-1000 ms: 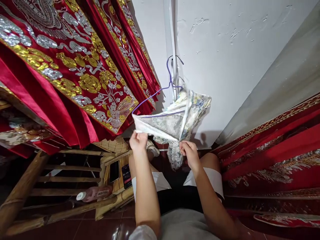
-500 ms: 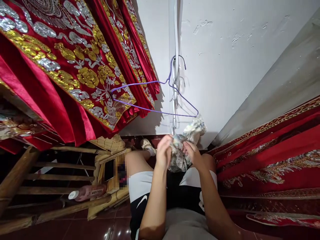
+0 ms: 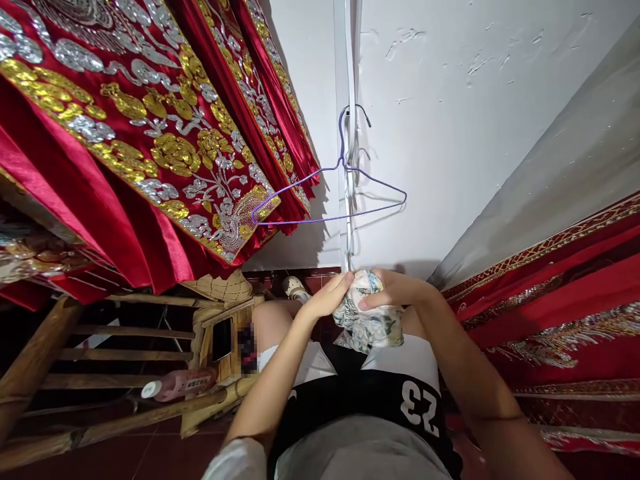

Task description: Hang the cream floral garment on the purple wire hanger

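Note:
A bunched, pale cloth with a grey-green floral print (image 3: 373, 328) is held above my lap. My left hand (image 3: 330, 297) presses on its upper left side, fingers together. From the right, my right hand (image 3: 397, 290) wraps round the cloth, with the thumb across its front. The folds hide some of my fingertips. Just beyond my hands, a purple wire hanger (image 3: 342, 160) hangs from a white pole (image 3: 351, 80) by its hook, with nothing on it.
Red sequined garments (image 3: 200, 153) hang at the left, and more red embroidered fabric (image 3: 560, 300) hangs at the right. A bamboo rack (image 3: 135, 357) stands low on the left with a pink bottle (image 3: 183, 385) on it. A white wall (image 3: 425, 133) rises in front.
The cloth has come down and away from the hanger's right end, gathered closer over my lap. My right hand now wraps it from the side. The hanger has swung round.

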`<state>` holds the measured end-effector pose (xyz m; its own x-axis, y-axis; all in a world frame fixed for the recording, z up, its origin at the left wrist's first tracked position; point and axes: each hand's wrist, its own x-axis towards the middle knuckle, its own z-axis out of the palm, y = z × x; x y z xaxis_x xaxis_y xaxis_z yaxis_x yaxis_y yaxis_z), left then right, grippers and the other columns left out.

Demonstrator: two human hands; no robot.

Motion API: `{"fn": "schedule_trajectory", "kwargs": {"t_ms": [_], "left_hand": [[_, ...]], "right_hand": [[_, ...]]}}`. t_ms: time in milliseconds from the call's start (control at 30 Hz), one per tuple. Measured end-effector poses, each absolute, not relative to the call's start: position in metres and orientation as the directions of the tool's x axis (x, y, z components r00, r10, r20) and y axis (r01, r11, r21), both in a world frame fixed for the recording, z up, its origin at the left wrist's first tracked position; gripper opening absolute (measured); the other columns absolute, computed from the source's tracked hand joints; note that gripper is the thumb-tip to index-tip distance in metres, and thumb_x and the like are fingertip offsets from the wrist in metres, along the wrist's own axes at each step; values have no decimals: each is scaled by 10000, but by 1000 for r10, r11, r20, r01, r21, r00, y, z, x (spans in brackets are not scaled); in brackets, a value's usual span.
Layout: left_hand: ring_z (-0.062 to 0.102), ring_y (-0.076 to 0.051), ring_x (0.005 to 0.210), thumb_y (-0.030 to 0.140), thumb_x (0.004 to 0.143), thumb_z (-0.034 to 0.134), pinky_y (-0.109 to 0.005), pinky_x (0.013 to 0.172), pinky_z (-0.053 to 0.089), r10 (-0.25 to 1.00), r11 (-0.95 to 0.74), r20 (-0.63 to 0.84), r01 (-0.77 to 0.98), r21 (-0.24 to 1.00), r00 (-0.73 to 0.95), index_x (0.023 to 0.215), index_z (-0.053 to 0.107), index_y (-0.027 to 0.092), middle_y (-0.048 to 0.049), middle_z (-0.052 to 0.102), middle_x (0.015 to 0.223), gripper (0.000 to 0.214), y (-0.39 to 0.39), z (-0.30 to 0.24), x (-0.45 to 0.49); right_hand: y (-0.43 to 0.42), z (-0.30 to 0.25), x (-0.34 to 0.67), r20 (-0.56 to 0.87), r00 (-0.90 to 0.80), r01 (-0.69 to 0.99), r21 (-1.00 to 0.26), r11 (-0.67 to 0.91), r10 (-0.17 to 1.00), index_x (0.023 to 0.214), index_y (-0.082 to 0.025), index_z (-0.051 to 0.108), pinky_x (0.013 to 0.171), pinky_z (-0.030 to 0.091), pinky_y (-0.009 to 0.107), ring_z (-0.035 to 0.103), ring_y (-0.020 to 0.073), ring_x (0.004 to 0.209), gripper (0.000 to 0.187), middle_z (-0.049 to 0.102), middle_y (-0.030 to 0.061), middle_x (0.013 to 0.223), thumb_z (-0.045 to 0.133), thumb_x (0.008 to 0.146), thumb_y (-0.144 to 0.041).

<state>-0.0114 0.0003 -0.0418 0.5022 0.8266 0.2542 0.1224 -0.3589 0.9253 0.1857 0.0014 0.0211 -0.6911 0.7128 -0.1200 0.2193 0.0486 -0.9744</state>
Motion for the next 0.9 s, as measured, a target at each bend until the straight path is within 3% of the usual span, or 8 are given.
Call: {"fn": "schedule_trajectory", "kwargs": {"t_ms": [100, 167, 267, 367, 467, 633, 767, 900], "left_hand": [[525, -208, 533, 719, 937, 435, -325, 602, 469, 817, -326, 6, 452, 830, 577, 534, 537, 230, -34, 535, 533, 642, 4, -60, -27], [476, -194, 476, 650, 901, 540, -311, 558, 400, 855, -310, -129, 694, 650, 503, 490, 454, 235, -25, 484, 491, 591, 4, -66, -46], [626, -261, 622, 454, 873, 605, -328, 655, 434, 926, -241, -185, 891, 384, 330, 571, 561, 224, -80, 648, 643, 382, 7, -61, -83], [701, -333, 835, 350, 866, 580, -388, 793, 478, 966, -180, -144, 960, 215, 213, 709, 669, 229, -124, 742, 817, 217, 17, -44, -114], [684, -323, 890, 413, 885, 559, -393, 846, 498, 981, -196, 40, 954, 227, 192, 706, 662, 224, -136, 736, 864, 280, 27, -23, -134], [638, -269, 888, 451, 923, 482, -366, 885, 500, 901, -396, 348, 820, 413, 260, 673, 595, 217, -120, 679, 960, 361, 35, 11, -143], [621, -258, 949, 397, 936, 434, -369, 907, 486, 885, -452, 347, 758, 471, 312, 693, 568, 201, -111, 664, 1037, 340, 35, 32, -129], [598, -239, 859, 343, 943, 413, -359, 864, 480, 880, -449, 371, 773, 448, 296, 673, 498, 212, -85, 631, 888, 311, 41, 38, -110]], "right_hand": [[22, 41, 206, -180, -753, 378, -906, 191, 633, 673, -161, 671, 538, 437, 246, 560, 140, 576, 119, 650, 8, 642, 685, 755, -246], [41, 47, 218, -100, -633, 441, -862, 251, 768, 767, -156, 726, 500, 400, 238, 525, 128, 540, 91, 671, 15, 680, 643, 742, -184], [72, 43, 223, 184, -342, 463, -820, 335, 922, 1113, -168, 759, 547, 446, 260, 559, 137, 592, 424, 749, 77, 1008, 617, 717, -120], [103, 26, 211, 389, -214, 428, -787, 444, 896, 1420, -204, 615, 763, 526, 327, 669, 227, 915, 718, 678, 117, 1327, 588, 710, -96], [122, 7, 199, 422, -214, 406, -782, 473, 881, 1261, -172, 717, 918, 502, 358, 653, 260, 1115, 565, 723, 108, 1257, 543, 726, -119], [115, 1, 215, 486, -103, 405, -776, 483, 868, 856, -147, 771, 733, 461, 294, 650, 204, 816, 283, 750, 49, 829, 533, 705, -168], [96, 14, 233, 466, -100, 416, -783, 462, 879, 787, -150, 753, 655, 414, 277, 609, 184, 734, 258, 714, 32, 755, 532, 657, -183], [86, 21, 237, 441, -137, 396, -797, 456, 887, 729, -147, 729, 636, 388, 277, 588, 178, 705, 230, 700, 37, 727, 528, 635, -205]]}}
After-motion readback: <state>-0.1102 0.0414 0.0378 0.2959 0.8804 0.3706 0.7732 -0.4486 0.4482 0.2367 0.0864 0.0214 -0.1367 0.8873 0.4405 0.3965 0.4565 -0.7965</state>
